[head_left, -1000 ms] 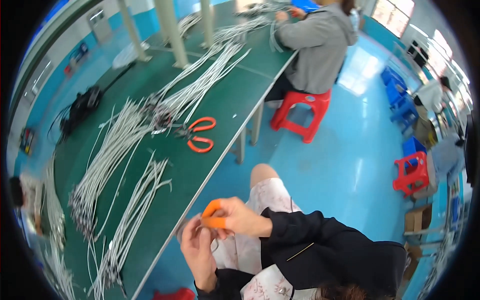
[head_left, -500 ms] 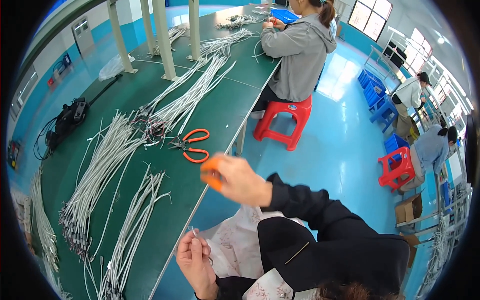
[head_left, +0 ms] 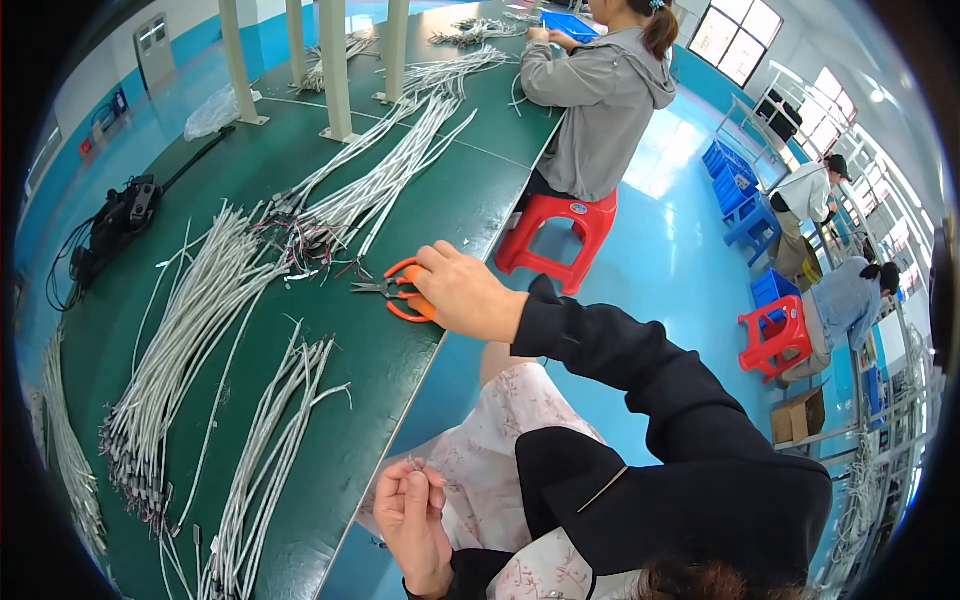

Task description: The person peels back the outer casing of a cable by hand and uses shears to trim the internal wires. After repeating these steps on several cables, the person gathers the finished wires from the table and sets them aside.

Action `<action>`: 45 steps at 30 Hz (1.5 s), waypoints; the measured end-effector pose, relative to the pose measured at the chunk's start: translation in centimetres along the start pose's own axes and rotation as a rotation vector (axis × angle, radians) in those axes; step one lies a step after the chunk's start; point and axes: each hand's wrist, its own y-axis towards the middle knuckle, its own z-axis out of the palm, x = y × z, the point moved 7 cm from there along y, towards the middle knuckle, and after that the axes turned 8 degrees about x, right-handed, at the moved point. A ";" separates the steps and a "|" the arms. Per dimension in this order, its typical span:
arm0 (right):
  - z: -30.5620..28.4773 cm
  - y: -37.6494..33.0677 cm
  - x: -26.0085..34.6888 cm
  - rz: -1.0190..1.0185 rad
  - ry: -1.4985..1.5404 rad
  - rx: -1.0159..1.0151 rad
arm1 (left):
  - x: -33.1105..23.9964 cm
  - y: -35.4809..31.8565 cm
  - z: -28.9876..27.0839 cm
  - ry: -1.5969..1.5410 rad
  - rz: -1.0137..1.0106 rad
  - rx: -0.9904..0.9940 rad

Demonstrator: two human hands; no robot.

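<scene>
My right hand is over the table's near edge, fingers curled down around a bright orange hand tool, whose kind is mostly hidden. Right under those fingers lie red-orange-handled cutters, jaws pointing left; the orange tool overlaps their handles. Lower down, in front of the table edge, my left hand pinches the end of a thin pale cable between thumb and fingers. Most of that cable is hidden by the hand. A small bundle of white cables rests on the table to its left.
A large bundle of white cables and another farther back lie on the green table. Posts rise from it. A black device sits at far left. A co-worker sits beyond on a red stool.
My right hand has moved up and left with the orange tool, from beside the cutters to over their handles. My left hand has shifted slightly right, still pinching. The whole view has shifted a little.
</scene>
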 end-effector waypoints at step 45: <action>0.3 -18.3 13.4 0.322 2.364 0.684 | 1.3 -0.7 2.5 0.012 -0.004 0.052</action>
